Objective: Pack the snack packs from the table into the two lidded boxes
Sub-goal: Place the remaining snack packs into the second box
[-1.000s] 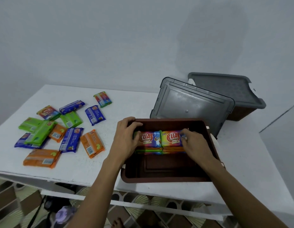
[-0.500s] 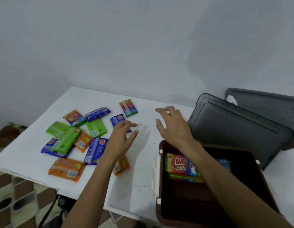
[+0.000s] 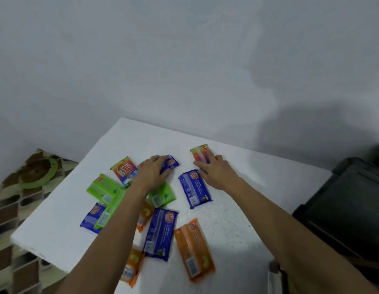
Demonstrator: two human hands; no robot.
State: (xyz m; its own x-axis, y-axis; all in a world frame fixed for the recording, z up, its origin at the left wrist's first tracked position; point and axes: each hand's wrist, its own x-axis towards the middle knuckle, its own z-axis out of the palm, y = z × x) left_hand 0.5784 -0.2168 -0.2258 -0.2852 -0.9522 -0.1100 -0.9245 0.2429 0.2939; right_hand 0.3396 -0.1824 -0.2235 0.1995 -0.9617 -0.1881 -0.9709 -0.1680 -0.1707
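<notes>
Several snack packs lie scattered on the white table point(image 3: 243, 211): green, orange, blue and rainbow ones. My left hand point(image 3: 152, 172) curls over a small blue pack point(image 3: 172, 162) at the far side of the pile. Fingers of my right hand point(image 3: 214, 172) lie flat on a rainbow pack point(image 3: 198, 154), touching it without closing around it. A larger blue pack point(image 3: 195, 188) sits between my hands. The dark grey lid point(image 3: 349, 209) of one box shows at the right edge. A brown corner of the box point(image 3: 276, 270) peeks out beside my right forearm; its inside is out of view.
An orange pack point(image 3: 194, 249) and a long blue pack point(image 3: 160, 232) lie nearest me. Green packs point(image 3: 101, 188) and another rainbow pack point(image 3: 124, 170) are on the left. The table's left edge drops to a patterned floor point(image 3: 19, 209). A grey wall stands behind.
Both hands left the box and reached left over the pile. My left hand came down onto the small blue pack, my right onto the rainbow pack. The view swung left, away from the boxes.
</notes>
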